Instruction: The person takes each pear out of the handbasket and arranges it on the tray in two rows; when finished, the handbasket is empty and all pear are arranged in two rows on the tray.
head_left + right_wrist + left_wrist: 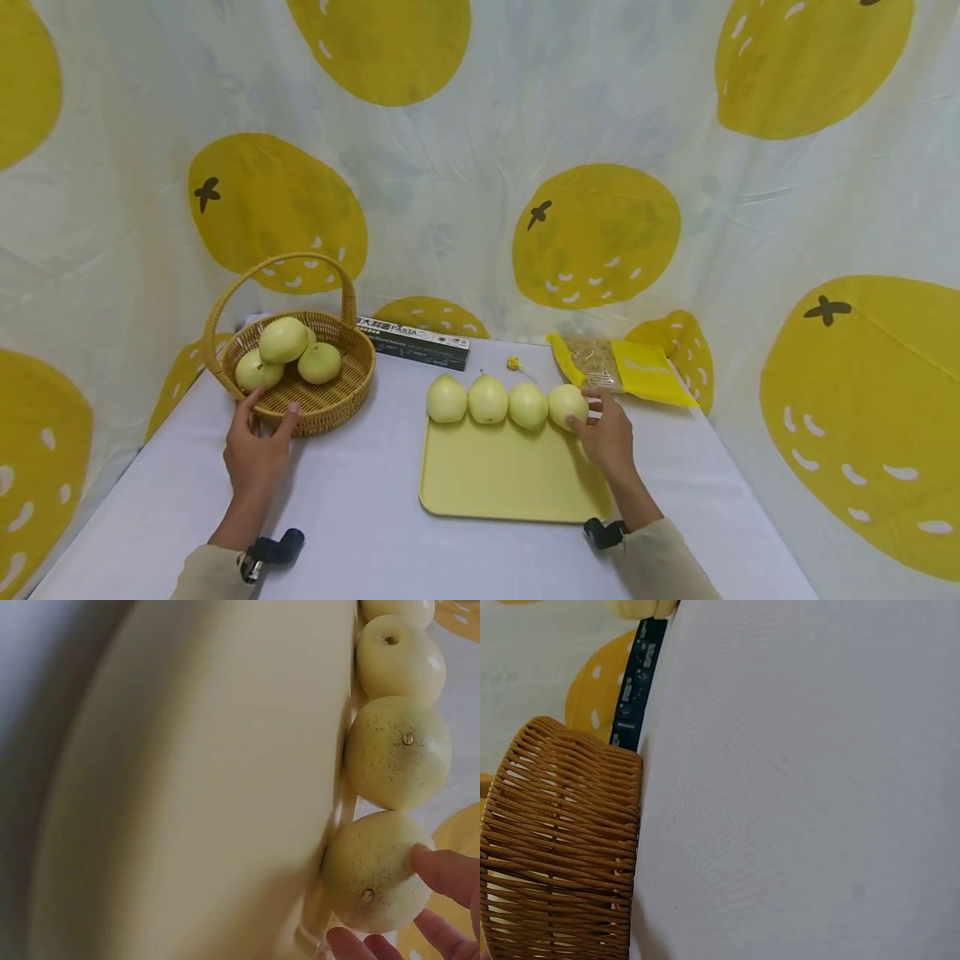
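Observation:
A row of several pale yellow-green pears [488, 400] lines the far edge of a yellow tray [510, 479]. My right hand [606, 433] holds the rightmost pear [379, 874], thumb on one side and fingers on the other. That pear sits at the tray's far right corner, beside its neighbour [399, 754]. To the left stands a wicker basket [341, 408] with a tall handle and several pears [283, 340] inside. My left hand [257, 454] is at the basket's near rim, index finger by the lower left pear [257, 372]. Whether it touches that pear is unclear.
Behind the tray lie a dark pasta box [420, 348], a small yellow-headed stick [514, 363] and a yellow packet with a clear window [648, 371]. A white cloth covers the table [352, 517]. A fruit-print curtain [465, 192] hangs close behind.

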The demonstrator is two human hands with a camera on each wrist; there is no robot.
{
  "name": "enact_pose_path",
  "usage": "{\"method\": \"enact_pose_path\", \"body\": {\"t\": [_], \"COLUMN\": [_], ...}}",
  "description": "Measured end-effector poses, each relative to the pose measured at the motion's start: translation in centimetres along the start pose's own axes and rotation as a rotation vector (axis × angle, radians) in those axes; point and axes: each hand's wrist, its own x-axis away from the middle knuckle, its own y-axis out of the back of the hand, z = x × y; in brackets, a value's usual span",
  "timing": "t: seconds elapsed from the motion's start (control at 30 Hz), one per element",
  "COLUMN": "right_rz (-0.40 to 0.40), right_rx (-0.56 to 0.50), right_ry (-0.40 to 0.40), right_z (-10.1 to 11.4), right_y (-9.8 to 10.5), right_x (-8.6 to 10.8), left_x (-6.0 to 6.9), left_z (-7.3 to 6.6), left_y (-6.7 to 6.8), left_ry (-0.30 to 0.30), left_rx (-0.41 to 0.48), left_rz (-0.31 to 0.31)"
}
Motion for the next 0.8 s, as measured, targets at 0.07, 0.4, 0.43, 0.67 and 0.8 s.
{"method": "enact_pose_path", "body": {"t": [0.07,0.4,0.43,0.67,0.8], "right_rz": [0.003,-0.092,-0.100,-0.135,-0.123], "right_rx": [0.009,-0.043,-0.062,-0.222,-0.272], "right_ry": [-0.003,0.083,0.100,0.190,0.228], "right_z": [-0.1,1.8,2.3,6.4,8.9], "right_y": [0.2,1.1,1.1,0.3,-0.6], "right_x": [-0.1,0.1,0.1,0.4,0.6], "left_x": [-0.1,0.0,0.0,-0.1,-0.1], "left_z": [0.1,-0.1,-0.2,-0.1,0.0], "left_y": [0.0,0.1,0.1,0.0,-0.1], "left_ry": [-0.004,-0.002,-0.002,-0.003,-0.001], "left_rx": [0.001,-0.006,-0.005,-0.015,-0.021], "left_rz": [0.001,-0.002,-0.002,-0.005,-0.006]}}
